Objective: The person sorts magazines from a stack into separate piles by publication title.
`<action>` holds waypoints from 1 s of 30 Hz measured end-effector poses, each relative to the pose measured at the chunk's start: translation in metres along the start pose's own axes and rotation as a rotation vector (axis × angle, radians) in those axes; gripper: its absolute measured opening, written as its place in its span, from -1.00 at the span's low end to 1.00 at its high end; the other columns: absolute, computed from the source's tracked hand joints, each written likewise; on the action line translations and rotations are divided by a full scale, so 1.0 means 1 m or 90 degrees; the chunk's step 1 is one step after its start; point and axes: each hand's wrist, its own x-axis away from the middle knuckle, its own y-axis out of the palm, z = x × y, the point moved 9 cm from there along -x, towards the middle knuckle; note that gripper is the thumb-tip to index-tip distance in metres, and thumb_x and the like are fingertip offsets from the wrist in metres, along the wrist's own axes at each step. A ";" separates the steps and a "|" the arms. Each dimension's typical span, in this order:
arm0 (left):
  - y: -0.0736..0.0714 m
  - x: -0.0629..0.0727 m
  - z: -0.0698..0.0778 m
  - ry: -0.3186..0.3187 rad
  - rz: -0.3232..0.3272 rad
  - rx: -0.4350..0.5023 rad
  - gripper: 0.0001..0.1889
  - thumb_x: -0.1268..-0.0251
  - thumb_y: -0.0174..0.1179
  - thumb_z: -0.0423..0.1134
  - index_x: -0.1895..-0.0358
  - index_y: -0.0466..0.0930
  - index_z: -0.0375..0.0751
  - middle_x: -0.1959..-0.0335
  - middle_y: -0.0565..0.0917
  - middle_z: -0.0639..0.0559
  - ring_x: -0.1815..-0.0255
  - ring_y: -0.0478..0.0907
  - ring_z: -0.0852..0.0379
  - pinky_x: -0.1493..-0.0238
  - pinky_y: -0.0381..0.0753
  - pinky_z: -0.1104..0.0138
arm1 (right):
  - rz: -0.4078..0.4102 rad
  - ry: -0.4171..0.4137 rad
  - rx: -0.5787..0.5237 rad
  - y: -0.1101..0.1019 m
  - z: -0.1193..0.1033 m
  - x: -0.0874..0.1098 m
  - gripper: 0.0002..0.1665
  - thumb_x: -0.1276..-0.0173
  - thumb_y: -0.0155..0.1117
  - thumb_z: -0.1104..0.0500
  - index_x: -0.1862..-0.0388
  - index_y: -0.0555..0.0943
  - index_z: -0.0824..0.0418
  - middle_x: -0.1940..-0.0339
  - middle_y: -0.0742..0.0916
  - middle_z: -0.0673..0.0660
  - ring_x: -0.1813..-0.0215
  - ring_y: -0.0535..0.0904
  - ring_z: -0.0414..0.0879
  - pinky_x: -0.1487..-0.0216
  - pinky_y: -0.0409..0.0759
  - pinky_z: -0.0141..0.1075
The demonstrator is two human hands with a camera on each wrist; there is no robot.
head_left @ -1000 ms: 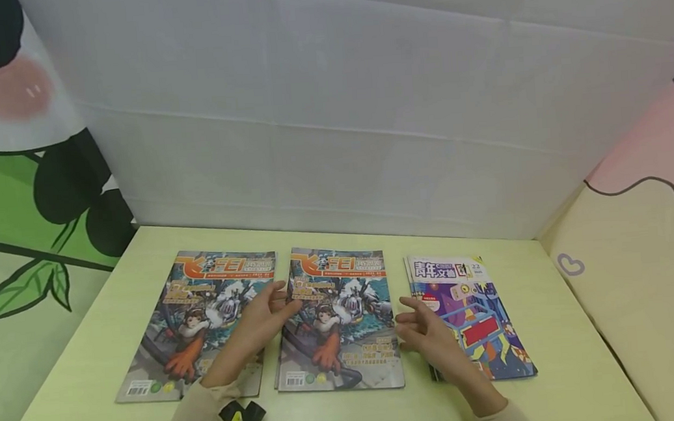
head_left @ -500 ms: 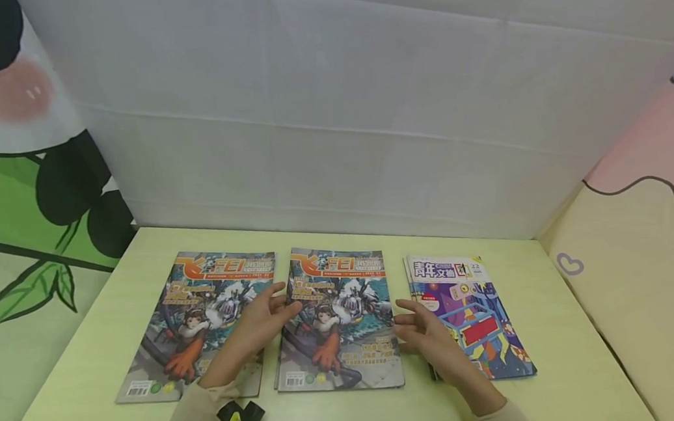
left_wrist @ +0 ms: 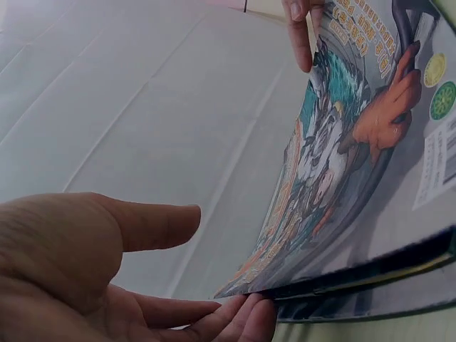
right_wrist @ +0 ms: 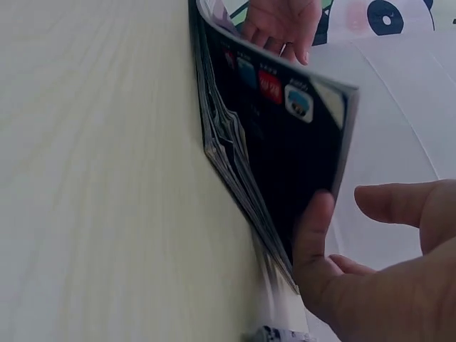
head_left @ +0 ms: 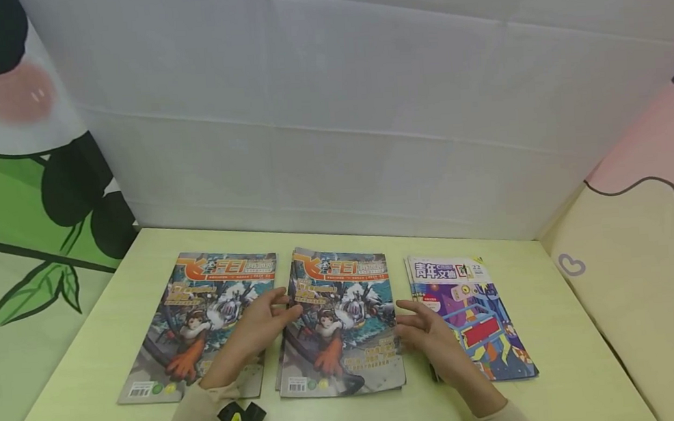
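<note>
The middle magazine [head_left: 345, 327] has an orange "FEI" title and a cover picture of a figure with a large orange glove. It is raised off the stack beneath it, bowed between my two hands. My left hand [head_left: 263, 326] is at its left edge; in the left wrist view the fingers [left_wrist: 246, 313] touch that edge and the thumb stands apart. At the opposite edge is my right hand [head_left: 431, 337]. In the right wrist view one fingertip [right_wrist: 313, 221] lies against the dark back cover, the thumb away from it. Beneath, stacked page edges [right_wrist: 239, 167] show.
To the left lies a matching magazine [head_left: 169, 326], partly under my left forearm. On the right, a pile topped by a purple magazine [head_left: 485, 317] is partly covered by my right hand. A pale wall [head_left: 335, 191] backs the yellow table [head_left: 562, 325].
The top middle magazine has risen off its stack, shifting slightly to the right and toward me, so the one below shows at its left. Both hands have barely moved.
</note>
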 end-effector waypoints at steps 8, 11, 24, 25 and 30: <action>0.000 -0.002 -0.004 0.004 0.003 0.009 -0.32 -0.53 0.27 -0.47 -0.62 0.30 -0.58 -0.45 0.56 -0.47 -0.30 0.67 -0.33 -0.16 0.80 -0.01 | 0.012 0.030 -0.026 -0.001 0.009 -0.003 -0.25 -0.63 0.32 0.32 -0.68 0.32 0.52 -0.31 0.69 0.39 -0.03 0.69 -0.11 0.08 0.79 -0.34; 0.001 -0.003 -0.003 0.011 0.001 0.012 -0.32 -0.44 0.23 -0.56 -0.61 0.33 -0.57 -0.41 0.58 -0.46 -0.20 0.69 -0.23 -0.05 0.79 0.08 | 0.014 0.033 -0.019 0.000 0.011 -0.004 -0.27 -0.62 0.33 0.31 -0.65 0.35 0.54 -0.28 0.69 0.37 0.02 0.68 -0.10 0.12 0.78 -0.35; 0.003 -0.003 -0.007 0.018 0.004 0.028 -0.24 -0.33 0.23 -0.64 -0.64 0.36 -0.43 -0.05 0.69 -0.32 0.15 0.70 -0.03 0.26 0.75 0.15 | 0.010 0.001 0.041 0.002 0.011 -0.004 -0.33 -0.66 0.27 0.35 -0.67 0.37 0.42 0.01 0.81 0.29 0.19 0.63 -0.09 0.32 0.69 -0.35; 0.003 -0.003 -0.007 0.014 0.003 0.035 -0.22 -0.33 0.25 -0.64 -0.65 0.35 -0.42 -0.03 0.68 -0.31 0.18 0.70 -0.01 0.27 0.77 0.14 | 0.006 -0.002 0.044 0.002 0.011 -0.004 -0.32 -0.67 0.25 0.35 -0.68 0.35 0.41 0.01 0.82 0.31 0.22 0.62 -0.09 0.34 0.67 -0.35; 0.005 -0.002 -0.008 0.007 0.002 0.044 -0.22 -0.34 0.29 -0.65 -0.65 0.35 -0.40 0.02 0.67 -0.27 0.25 0.71 0.02 0.29 0.82 0.11 | -0.001 -0.006 0.039 0.003 0.010 -0.003 -0.30 -0.69 0.23 0.35 -0.71 0.31 0.38 0.05 0.83 0.31 0.37 0.56 -0.13 0.41 0.62 -0.37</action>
